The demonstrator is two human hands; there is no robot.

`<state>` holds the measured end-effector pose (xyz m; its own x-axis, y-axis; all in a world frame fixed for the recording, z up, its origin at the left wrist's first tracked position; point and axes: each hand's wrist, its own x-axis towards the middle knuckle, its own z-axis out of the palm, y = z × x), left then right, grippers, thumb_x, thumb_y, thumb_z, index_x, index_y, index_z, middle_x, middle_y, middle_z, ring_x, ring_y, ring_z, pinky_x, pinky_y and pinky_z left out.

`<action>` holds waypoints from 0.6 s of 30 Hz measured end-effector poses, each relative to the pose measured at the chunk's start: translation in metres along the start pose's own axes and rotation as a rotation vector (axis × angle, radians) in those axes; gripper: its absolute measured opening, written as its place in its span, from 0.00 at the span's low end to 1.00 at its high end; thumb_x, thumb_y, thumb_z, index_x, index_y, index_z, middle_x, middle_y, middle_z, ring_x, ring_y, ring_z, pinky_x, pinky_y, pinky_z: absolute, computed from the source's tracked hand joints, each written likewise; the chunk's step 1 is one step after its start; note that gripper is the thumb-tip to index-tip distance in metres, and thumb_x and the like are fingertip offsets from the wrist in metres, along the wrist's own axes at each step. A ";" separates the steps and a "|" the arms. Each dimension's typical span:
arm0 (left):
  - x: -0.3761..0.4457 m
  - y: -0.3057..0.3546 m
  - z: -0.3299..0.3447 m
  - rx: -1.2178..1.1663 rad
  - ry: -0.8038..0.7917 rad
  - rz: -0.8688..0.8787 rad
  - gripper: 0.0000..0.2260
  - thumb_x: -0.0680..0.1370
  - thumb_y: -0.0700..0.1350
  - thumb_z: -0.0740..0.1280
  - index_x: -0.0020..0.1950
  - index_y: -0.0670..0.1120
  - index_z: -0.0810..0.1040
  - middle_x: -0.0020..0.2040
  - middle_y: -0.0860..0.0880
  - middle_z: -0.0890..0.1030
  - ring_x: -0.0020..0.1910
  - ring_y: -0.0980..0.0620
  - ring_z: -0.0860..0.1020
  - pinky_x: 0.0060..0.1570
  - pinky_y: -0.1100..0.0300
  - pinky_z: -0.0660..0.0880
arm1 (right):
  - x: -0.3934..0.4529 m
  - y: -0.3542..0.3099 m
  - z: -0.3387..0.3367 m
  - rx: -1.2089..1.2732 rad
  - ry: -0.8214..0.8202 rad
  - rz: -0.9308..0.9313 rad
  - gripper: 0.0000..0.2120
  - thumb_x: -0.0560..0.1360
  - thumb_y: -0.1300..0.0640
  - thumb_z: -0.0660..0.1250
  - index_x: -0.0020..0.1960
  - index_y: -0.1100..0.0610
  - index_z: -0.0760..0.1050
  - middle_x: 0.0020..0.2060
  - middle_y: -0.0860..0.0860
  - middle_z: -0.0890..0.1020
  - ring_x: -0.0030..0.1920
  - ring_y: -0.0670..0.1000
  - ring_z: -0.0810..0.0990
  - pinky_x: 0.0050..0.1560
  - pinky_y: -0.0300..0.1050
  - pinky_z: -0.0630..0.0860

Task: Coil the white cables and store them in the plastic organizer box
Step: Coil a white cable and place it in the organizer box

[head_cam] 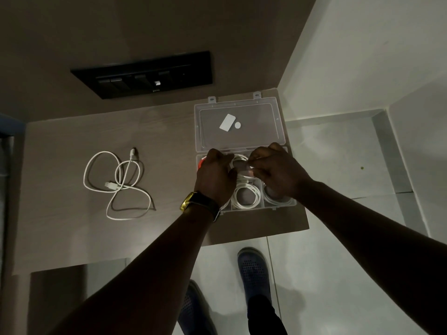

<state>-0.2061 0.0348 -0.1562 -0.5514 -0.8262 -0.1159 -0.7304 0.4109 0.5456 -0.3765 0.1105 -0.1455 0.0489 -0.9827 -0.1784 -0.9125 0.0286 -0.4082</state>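
A clear plastic organizer box (275, 209) lies open at the table's right end, its lid (242, 141) folded back. My left hand (215, 177) and my right hand (278, 172) meet over the box's far compartments, both closed on a coiled white cable (239, 163). Another coiled white cable (245, 195) rests in the near middle compartment, and a further coil (280, 201) shows in the near right one under my right wrist. A loose, uncoiled white cable (116, 182) sprawls on the table to the left. Something red (200, 163) peeks out beside my left hand.
A black switch panel (145, 76) is set in the wall behind the table. The table edge (254, 235) runs just below the box, with tiled floor and my two shoes (254, 269) beneath. A white wall stands to the right.
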 end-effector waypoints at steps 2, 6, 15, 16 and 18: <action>0.000 0.000 -0.001 -0.001 -0.017 0.015 0.15 0.72 0.42 0.70 0.58 0.47 0.81 0.52 0.43 0.77 0.48 0.43 0.79 0.47 0.59 0.71 | 0.001 -0.002 -0.001 0.033 -0.001 0.038 0.14 0.76 0.51 0.69 0.59 0.54 0.81 0.57 0.50 0.81 0.55 0.58 0.74 0.54 0.54 0.74; 0.002 0.005 -0.002 0.016 -0.008 0.021 0.12 0.71 0.43 0.71 0.54 0.47 0.81 0.52 0.43 0.77 0.45 0.42 0.80 0.47 0.57 0.74 | 0.011 -0.012 -0.003 0.011 0.025 0.128 0.14 0.71 0.52 0.73 0.56 0.52 0.81 0.53 0.49 0.81 0.55 0.57 0.74 0.51 0.52 0.75; 0.002 0.015 -0.007 0.072 -0.034 -0.032 0.09 0.74 0.44 0.68 0.54 0.44 0.78 0.54 0.43 0.75 0.46 0.39 0.79 0.42 0.53 0.73 | 0.016 -0.026 -0.005 -0.124 0.003 0.141 0.11 0.74 0.52 0.69 0.54 0.55 0.79 0.52 0.51 0.81 0.55 0.57 0.75 0.50 0.55 0.78; 0.000 0.013 -0.008 0.062 -0.034 -0.027 0.09 0.74 0.44 0.68 0.54 0.45 0.78 0.53 0.43 0.75 0.46 0.39 0.79 0.44 0.52 0.74 | 0.013 -0.025 -0.006 -0.109 0.013 0.145 0.10 0.74 0.53 0.68 0.55 0.54 0.80 0.52 0.51 0.81 0.55 0.57 0.75 0.50 0.55 0.78; -0.003 0.010 -0.011 0.051 -0.030 0.000 0.11 0.75 0.44 0.67 0.56 0.46 0.78 0.53 0.44 0.75 0.47 0.40 0.79 0.46 0.51 0.76 | 0.006 -0.024 -0.006 -0.087 0.044 0.146 0.10 0.75 0.57 0.67 0.56 0.53 0.80 0.52 0.50 0.81 0.55 0.57 0.74 0.50 0.54 0.78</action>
<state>-0.2070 0.0375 -0.1416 -0.5630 -0.8144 -0.1411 -0.7494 0.4309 0.5027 -0.3565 0.1030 -0.1316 -0.1025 -0.9764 -0.1902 -0.9405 0.1574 -0.3011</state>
